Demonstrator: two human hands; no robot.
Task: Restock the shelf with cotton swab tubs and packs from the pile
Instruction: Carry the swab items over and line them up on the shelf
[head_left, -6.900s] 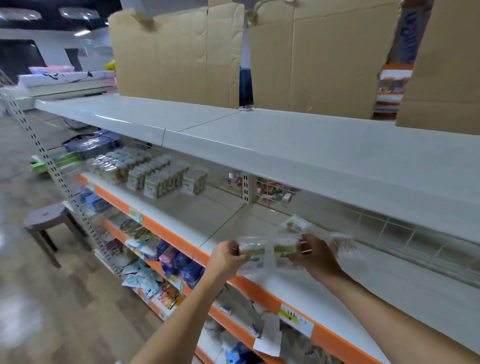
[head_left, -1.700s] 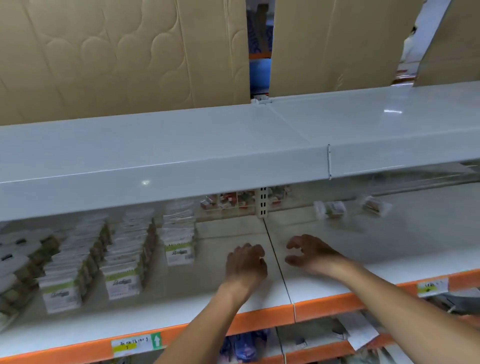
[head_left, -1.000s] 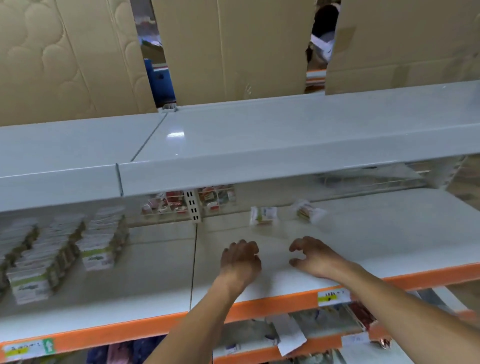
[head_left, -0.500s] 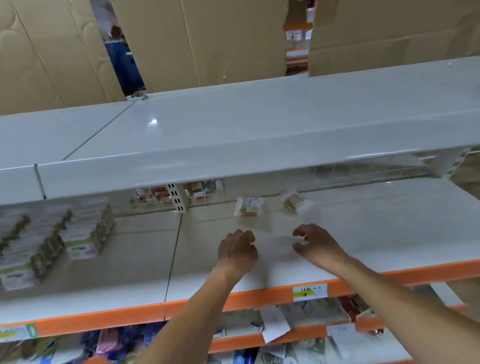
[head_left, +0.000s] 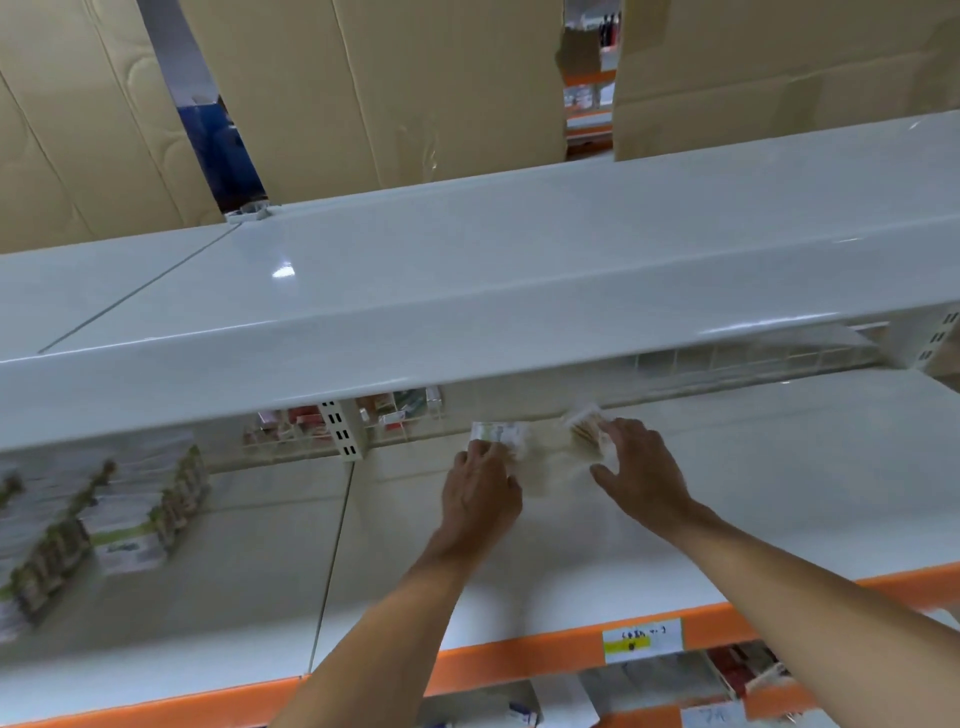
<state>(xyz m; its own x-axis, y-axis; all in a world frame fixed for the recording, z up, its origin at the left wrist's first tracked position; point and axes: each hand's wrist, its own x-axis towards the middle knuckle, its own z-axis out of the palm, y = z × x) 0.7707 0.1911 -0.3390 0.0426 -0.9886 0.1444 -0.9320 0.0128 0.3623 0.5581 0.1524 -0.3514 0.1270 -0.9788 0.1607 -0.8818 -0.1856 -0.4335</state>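
- The left hand (head_left: 480, 493) reached deep onto the shelf (head_left: 727, 509), its fingertips at a green-labelled swab pack (head_left: 497, 434) lying just beyond them at twelve o'clock; whether the fingers pinched the pack or only touched it I could not tell, since the motion blurred them.
- The right hand (head_left: 641, 478) lay spread, thumb out toward nine o'clock, with its fingertips touching a second, tilted pack (head_left: 586, 428) at about eleven o'clock from the knuckles; a firm grip could not be made out there either.
- Both packs sat near the back of the shelf, close to the wire fence (head_left: 753, 358) and near each other but apart.
- At nine o'clock from the hands, past the slotted upright (head_left: 343, 431), rows of boxed swab packs (head_left: 124, 509) already stood in neat files on the neighbouring bay.
- Judging by that, the left bay looked well stocked, while the bay under the hands held only these two packs, so most of this section was probably still to fill; the pile itself was out of view.
- The shelf was pale, glossy metal with an orange front rail (head_left: 519, 660) and a price label (head_left: 642, 639) at five o'clock.
- A bare upper shelf (head_left: 467, 280) overhung the work; cardboard sheets (head_left: 415, 88) stood behind it at twelve o'clock.
- More goods showed dimly on the lower tier at six o'clock.
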